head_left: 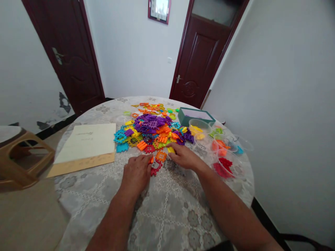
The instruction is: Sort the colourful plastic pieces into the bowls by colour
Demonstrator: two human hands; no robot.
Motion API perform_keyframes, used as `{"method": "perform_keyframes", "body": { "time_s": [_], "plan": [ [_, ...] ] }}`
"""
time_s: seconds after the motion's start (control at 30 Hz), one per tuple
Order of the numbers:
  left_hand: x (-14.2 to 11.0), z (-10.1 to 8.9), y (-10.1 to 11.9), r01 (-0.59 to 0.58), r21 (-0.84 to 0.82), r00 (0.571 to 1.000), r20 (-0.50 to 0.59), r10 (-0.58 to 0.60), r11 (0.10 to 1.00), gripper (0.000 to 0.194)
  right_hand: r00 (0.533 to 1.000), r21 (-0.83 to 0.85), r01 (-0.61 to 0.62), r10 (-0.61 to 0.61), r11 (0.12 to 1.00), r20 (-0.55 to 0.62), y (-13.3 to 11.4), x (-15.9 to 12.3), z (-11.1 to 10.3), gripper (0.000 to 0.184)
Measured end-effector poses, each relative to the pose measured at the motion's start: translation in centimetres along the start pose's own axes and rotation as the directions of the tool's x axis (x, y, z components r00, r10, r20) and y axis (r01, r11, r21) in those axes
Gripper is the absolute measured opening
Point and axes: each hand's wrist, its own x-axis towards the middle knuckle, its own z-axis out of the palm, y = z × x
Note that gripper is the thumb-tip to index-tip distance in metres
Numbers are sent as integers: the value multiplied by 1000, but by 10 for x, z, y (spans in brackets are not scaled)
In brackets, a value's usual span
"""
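My left hand (137,171) rests low over the near side of the table, its fingers closed on a small orange plastic building piece (151,160). A yellow plastic building piece (171,150) is pinched between the thumb and fingers of my right hand (183,156). Between the two hands lie a red toothed frame piece (156,168) and an orange toothed square (161,156). Just beyond them rises a heap of purple pieces (151,122), mixed with orange, yellow and blue ones. My left fingertips are close beside the red frame; whether they touch it, I cannot tell.
Clear plastic tubs at the right hold sorted pieces, among them red ones (223,168) and orange ones (221,147). Behind them stands a green box (184,118). Pale sheets (87,141) lie at the left of the round table. A brown stool (19,158) stands beyond its left edge.
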Motion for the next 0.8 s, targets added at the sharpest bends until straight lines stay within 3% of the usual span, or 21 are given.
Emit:
{"method": "perform_keyframes", "body": {
  "time_s": [0.1, 0.2, 0.33, 0.47, 0.57, 0.63, 0.73, 0.8],
  "plan": [
    [1, 0, 0, 4, 13, 1000, 2, -4, 1000, 42, 999, -78, -22, 20, 997, -30, 11, 4, -31, 41],
    [2, -1, -1, -7, 22, 1000, -18, 8, 1000, 38, 985, -203, -124, 95, 971, -147, 32, 20, -66, 41],
    [2, -2, -1, -49, -2, 998, -28, 49, 999, 36, 910, -359, -367, 252, 858, -329, 70, 48, -108, 46],
    [1, -2, -1, -10, -36, 1000, -29, 9, 999, 40, 844, -415, -509, 344, 754, -411, 91, 61, -130, 55],
    [0, -1, 0, 16, -17, 1000, -13, -17, 1000, 50, 841, -439, -500, 296, 746, -454, 79, 54, -123, 51],
    [-1, -1, 1, 25, -7, 1000, -3, -25, 1000, 55, 897, -435, -380, 209, 816, -390, 59, 43, -104, 43],
    [-2, -2, 2, 21, -18, 1000, 2, -21, 1000, 54, 992, -353, -103, 71, 930, -103, 24, 17, -63, 31],
    [-2, -3, 3, 19, -33, 1000, 12, -19, 999, 50, 997, -317, -22, 43, 948, 61, 8, -1, -36, 28]
  ]
}}
